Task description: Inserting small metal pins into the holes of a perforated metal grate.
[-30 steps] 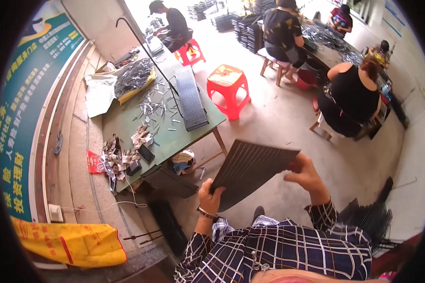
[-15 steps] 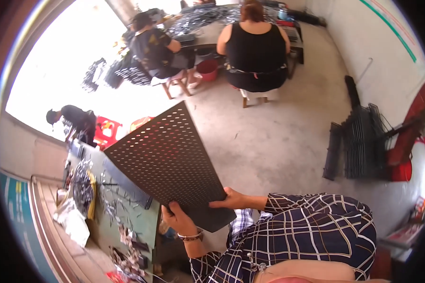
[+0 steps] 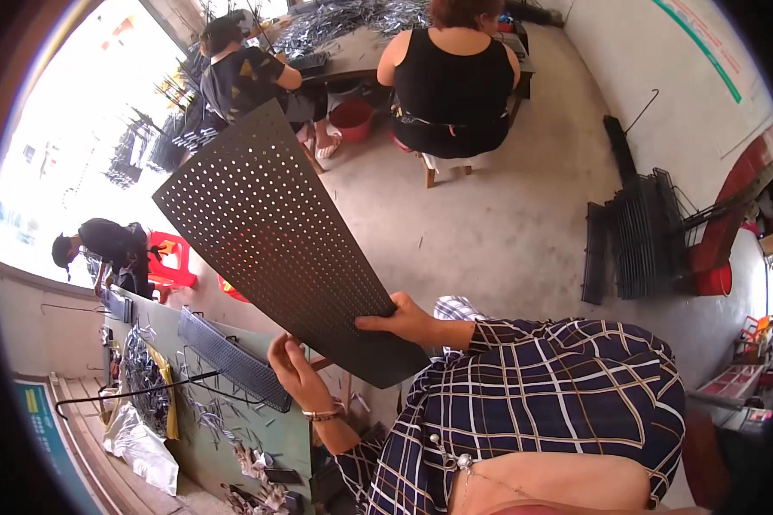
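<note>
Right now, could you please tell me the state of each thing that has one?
Perforated panel: held, tilted
Right hand: closed on the panel's edge
Left hand: beside the panel's lower-left edge; contact unclear
Green table: strewn with small metal pieces
Mesh tray: lying on the table
White sack: crumpled
Far red bucket: upright
Black racks: standing close together

Grey concrete floor (image 3: 498,249), white wall (image 3: 623,64), green-topped table (image 3: 290,442).

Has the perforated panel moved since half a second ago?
Yes: the panel shifted up the picture, away from the mesh rack on the green table.
</note>
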Demonstrator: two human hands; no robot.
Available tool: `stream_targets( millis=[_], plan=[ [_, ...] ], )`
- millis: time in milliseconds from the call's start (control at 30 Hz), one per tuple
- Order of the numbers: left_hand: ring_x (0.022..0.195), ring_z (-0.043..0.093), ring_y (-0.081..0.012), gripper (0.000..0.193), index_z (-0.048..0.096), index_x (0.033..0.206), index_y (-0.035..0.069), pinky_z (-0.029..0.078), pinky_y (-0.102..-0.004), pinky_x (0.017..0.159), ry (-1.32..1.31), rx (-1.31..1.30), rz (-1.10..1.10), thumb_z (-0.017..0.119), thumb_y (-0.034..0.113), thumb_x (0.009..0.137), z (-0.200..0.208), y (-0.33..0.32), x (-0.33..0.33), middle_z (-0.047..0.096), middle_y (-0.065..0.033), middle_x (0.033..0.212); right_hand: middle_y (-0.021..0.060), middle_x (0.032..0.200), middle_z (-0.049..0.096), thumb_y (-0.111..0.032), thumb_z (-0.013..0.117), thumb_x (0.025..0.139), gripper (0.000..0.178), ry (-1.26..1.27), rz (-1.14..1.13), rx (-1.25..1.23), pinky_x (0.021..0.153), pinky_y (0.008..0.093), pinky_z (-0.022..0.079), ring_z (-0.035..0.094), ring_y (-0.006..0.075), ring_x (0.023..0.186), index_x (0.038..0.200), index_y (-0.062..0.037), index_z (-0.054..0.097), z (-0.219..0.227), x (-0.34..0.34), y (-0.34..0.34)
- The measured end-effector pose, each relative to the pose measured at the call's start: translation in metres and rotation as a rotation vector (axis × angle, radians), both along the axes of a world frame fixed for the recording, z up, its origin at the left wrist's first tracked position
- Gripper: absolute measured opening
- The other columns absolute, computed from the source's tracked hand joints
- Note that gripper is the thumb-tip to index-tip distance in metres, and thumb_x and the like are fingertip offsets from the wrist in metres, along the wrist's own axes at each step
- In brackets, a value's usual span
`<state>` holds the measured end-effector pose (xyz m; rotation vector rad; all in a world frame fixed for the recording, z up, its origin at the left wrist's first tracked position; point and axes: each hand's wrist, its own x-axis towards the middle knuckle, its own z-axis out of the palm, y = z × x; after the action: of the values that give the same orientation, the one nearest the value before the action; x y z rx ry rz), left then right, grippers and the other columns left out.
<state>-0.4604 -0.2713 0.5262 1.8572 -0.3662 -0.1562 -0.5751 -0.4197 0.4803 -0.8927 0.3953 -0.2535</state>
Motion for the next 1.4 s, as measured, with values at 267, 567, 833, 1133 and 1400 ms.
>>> stream_targets(
  millis=[267,567,833,1133,1400],
  plan=[
    [0.063,0.049,-0.0093,0.026,0.044,0.105,0.003,0.042,-0.0222,0.053,0.390,0.099,0.240,0.056,0.012,0.084,-0.192,0.070,0.145,0.052,-0.0037,0.079,0.0028,0.082,0.065,-0.020,0.069,0.078,0.026,0.013,0.055,0.072,0.063,0.0218,0.048,0.059,0.0074,0.071,0.092,0.0018,0.066,-0.039,0.211,-0.092],
    [0.046,0.041,-0.0131,0.009,0.044,0.078,0.012,0.036,-0.0254,0.041,0.929,-0.164,0.627,0.053,0.009,0.081,-0.243,0.016,0.195,0.037,0.0005,0.054,0.0015,0.081,0.065,-0.022,0.069,0.078,0.026,0.003,0.225,0.054,0.061,0.0229,0.048,0.058,0.0069,0.069,0.091,-0.0002,0.066,-0.028,0.438,-0.214],
    [0.053,0.044,-0.0162,0.022,0.041,0.065,0.014,0.039,-0.0310,0.047,1.002,-1.038,0.470,0.050,0.013,0.085,-0.359,0.111,0.178,0.042,0.0013,0.057,0.0072,0.091,0.064,-0.021,0.071,0.076,0.038,0.061,0.294,0.151,0.065,0.0273,0.051,0.061,0.0135,0.072,0.104,0.0017,0.060,-0.060,0.581,-0.176],
    [0.073,0.058,-0.0172,0.011,0.051,0.090,0.011,0.050,-0.0324,0.064,0.911,-0.511,1.251,0.059,0.015,0.083,-0.326,0.182,0.248,0.054,-0.0010,0.074,0.0087,0.104,0.059,-0.017,0.058,0.085,0.030,0.063,0.159,0.077,0.081,0.0331,0.047,0.058,0.0192,0.092,0.108,0.0020,0.053,-0.122,0.590,-0.015],
    [0.070,0.061,-0.0207,0.015,0.050,0.090,0.006,0.054,-0.0343,0.064,1.030,-0.681,1.526,0.060,0.015,0.081,-0.336,0.227,0.153,0.057,-0.0079,0.076,0.0101,0.113,0.055,-0.021,0.051,0.090,0.034,-0.011,0.279,0.118,0.088,0.0356,0.045,0.055,0.0227,0.101,0.116,-0.0001,0.047,-0.149,0.599,0.036]
  ],
)
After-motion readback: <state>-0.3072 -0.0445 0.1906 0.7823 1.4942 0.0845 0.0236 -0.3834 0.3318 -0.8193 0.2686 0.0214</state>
